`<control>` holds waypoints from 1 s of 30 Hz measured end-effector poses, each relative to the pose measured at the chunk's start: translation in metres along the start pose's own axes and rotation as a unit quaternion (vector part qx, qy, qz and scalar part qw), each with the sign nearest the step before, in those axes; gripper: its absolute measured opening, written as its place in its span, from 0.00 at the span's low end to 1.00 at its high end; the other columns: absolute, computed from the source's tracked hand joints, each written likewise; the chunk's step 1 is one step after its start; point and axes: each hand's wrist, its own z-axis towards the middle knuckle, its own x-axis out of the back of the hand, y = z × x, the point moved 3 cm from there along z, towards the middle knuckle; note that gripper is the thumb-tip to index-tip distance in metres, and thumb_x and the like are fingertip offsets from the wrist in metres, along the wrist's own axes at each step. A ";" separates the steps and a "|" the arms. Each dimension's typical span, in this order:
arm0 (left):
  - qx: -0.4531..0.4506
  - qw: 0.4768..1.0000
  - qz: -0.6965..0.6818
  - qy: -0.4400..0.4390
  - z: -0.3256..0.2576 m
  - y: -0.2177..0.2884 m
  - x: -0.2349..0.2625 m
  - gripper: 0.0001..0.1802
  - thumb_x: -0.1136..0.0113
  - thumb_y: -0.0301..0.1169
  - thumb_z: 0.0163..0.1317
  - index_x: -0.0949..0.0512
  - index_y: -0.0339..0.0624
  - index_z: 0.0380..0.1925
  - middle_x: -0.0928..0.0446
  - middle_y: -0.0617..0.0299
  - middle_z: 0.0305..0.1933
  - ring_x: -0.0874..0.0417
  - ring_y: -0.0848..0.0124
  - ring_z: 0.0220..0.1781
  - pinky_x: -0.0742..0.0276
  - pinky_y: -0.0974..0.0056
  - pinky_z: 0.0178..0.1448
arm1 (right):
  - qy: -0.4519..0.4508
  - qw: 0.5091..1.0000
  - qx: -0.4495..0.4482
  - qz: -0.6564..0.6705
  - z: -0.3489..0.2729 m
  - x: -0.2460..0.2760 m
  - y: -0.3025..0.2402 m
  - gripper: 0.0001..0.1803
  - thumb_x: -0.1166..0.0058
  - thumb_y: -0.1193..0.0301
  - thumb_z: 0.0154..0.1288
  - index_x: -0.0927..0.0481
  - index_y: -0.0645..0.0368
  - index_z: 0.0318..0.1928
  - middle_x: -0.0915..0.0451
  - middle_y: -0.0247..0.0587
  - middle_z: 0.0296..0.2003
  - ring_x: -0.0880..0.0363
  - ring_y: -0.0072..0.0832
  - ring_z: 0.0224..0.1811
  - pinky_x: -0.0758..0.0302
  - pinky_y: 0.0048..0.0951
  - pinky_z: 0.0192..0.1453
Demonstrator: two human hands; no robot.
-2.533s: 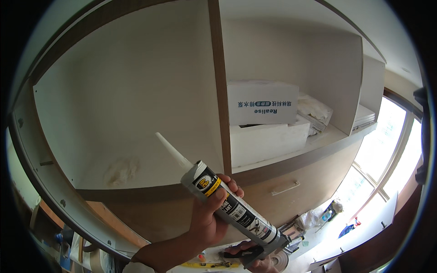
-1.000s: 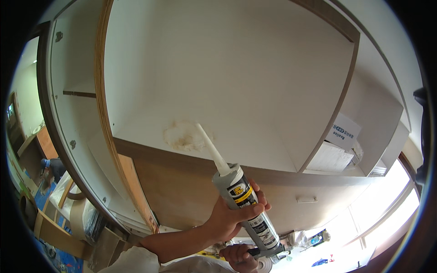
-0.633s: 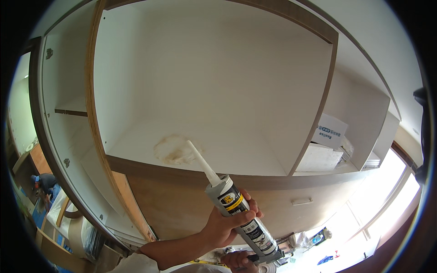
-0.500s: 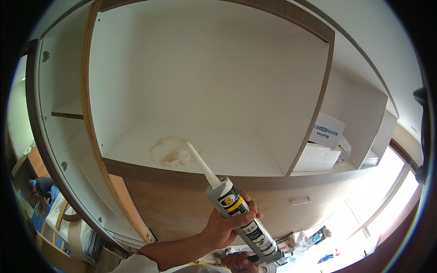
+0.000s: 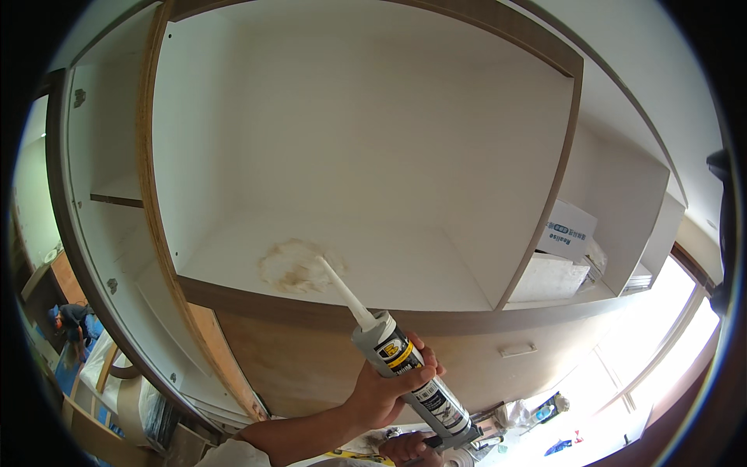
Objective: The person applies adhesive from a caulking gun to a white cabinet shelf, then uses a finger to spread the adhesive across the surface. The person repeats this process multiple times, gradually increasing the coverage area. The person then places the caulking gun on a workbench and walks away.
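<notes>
A caulking gun [image 5: 459, 436] loaded with a grey sealant cartridge [image 5: 398, 352] slants up and to the left across the lower middle. My left hand [image 5: 395, 385] is wrapped round the cartridge's body, thumb across its label. Lower down, my right hand [image 5: 408, 447] is closed at the gun's handle end, partly cut off by the lower edge. The long white nozzle [image 5: 346, 294] points toward a brownish stain [image 5: 296, 266] on the floor of the white cabinet [image 5: 373, 148]. Whether the tip touches that surface, I cannot tell.
Brown edging [image 5: 327, 306] frames the open cabinet. To the right, a side compartment holds a white box [image 5: 566, 229] and a pale block [image 5: 546, 279]. A wooden panel with a handle [image 5: 518, 350] lies below. At the far left, another person [image 5: 74, 319] bends among boards.
The view has shifted slightly, so the cabinet and stain sit a little lower. My hands keep the same grip on the cartridge and gun.
</notes>
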 end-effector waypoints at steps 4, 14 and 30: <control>-0.015 0.997 0.044 0.055 0.000 0.003 0.013 0.22 0.27 0.21 0.61 0.26 0.51 0.51 0.18 0.63 0.42 0.15 0.64 0.49 0.20 0.49 0.61 | -0.119 0.989 -0.026 0.084 0.018 0.008 0.012 0.17 0.41 0.57 0.70 0.24 0.57 0.33 0.26 0.39 0.29 0.28 0.38 0.36 0.30 0.50 0.53; -0.103 0.949 0.278 0.111 -0.013 0.046 0.084 0.23 0.29 0.13 0.56 0.27 0.44 0.47 0.19 0.61 0.39 0.14 0.68 0.46 0.16 0.60 0.52 | -0.086 0.804 -0.174 -0.562 0.038 -0.067 -0.070 0.18 0.29 0.68 0.67 0.16 0.65 0.53 0.15 0.37 0.41 0.18 0.18 0.42 0.20 0.25 0.49; -0.086 0.864 0.468 0.166 -0.062 0.043 0.094 0.24 0.24 0.27 0.52 0.23 0.38 0.49 0.16 0.60 0.45 0.13 0.70 0.47 0.17 0.62 0.52 | -0.190 0.907 0.230 -0.296 0.152 -0.228 -0.062 0.15 0.35 0.88 0.63 0.14 0.70 0.50 0.17 0.47 0.47 0.15 0.29 0.50 0.19 0.32 0.58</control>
